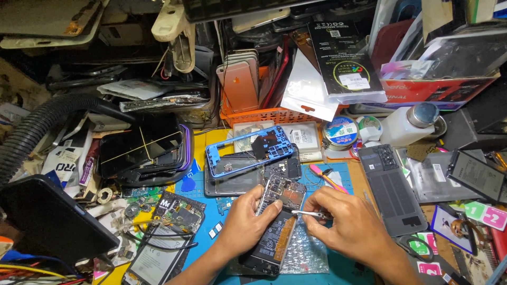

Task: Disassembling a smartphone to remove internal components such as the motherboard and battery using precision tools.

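Observation:
My left hand (244, 219) grips an opened smartphone (274, 221) with its back cover off, battery and circuit board showing, and tilts it above a piece of bubble wrap (311, 253). My right hand (343, 221) pinches metal tweezers (309, 214) whose tip points at the phone's board near the middle. A blue phone frame (222, 158) lies just beyond, on top of a dark phone back panel (227, 182).
A blue work mat (348, 264) covers the bench. A stack of phones bound with rubber bands (142, 148) sits left, a black hose (37, 126) far left, loose batteries (393, 187) right, a white bottle (406, 124), tape rolls (340, 132), an orange basket (269, 113) behind.

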